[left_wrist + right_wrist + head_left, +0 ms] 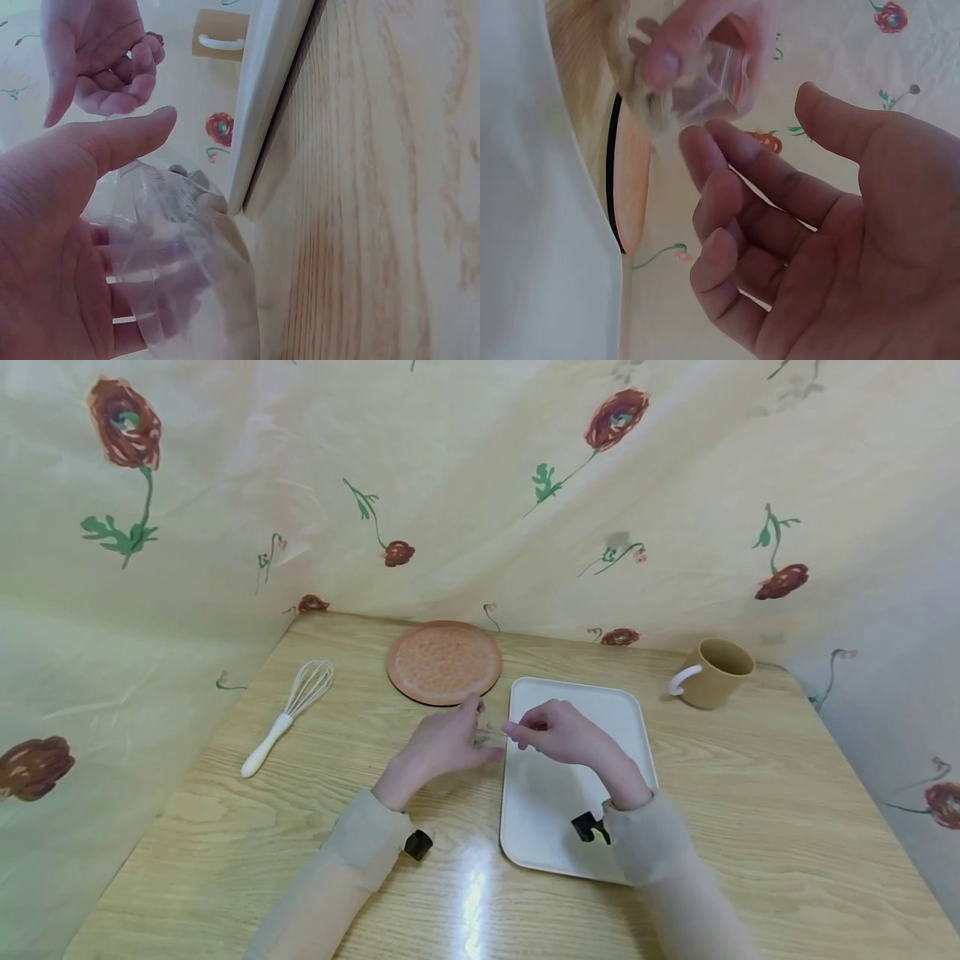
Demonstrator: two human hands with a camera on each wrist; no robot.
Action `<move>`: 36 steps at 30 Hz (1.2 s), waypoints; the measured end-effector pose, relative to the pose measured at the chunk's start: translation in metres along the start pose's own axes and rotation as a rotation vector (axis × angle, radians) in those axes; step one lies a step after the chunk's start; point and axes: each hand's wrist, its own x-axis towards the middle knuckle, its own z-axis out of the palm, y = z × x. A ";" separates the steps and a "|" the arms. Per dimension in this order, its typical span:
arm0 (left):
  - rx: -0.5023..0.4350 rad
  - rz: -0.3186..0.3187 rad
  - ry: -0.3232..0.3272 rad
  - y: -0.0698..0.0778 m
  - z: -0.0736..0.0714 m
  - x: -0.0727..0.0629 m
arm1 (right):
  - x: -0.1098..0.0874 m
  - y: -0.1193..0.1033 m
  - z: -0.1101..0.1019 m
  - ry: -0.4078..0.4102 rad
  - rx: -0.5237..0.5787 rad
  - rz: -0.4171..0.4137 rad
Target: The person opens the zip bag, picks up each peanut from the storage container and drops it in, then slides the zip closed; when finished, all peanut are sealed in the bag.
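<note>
My left hand [446,739] holds a clear zip bag [169,255] between thumb and fingers, left of the white tray's edge. A red line along the bag's mouth shows in the right wrist view, and small greyish-beige lumps [199,187] show through the plastic. My right hand [562,731] is over the tray, facing the left hand. In the right wrist view its fingers bend loosely toward the bag [705,94], the fingertips close by it, and its thumb stands apart from them with nothing pinched between.
The white rectangular tray [547,810] lies under my right forearm. Behind my left hand is a round orange-brown mat [444,662]. A white-handled whisk [287,718] rests at the left of the wooden table [750,827]. A tan mug [712,675] stands at the back right, near the floral cloth.
</note>
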 end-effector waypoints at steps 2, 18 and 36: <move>-0.001 -0.011 0.017 0.001 0.000 0.000 | 0.001 0.000 0.005 -0.009 0.020 0.017; -0.103 -0.047 0.040 0.005 -0.001 0.003 | 0.011 0.000 0.016 0.063 0.064 0.010; -0.415 -0.038 -0.110 -0.014 -0.023 -0.002 | 0.013 0.010 0.015 0.062 0.125 -0.069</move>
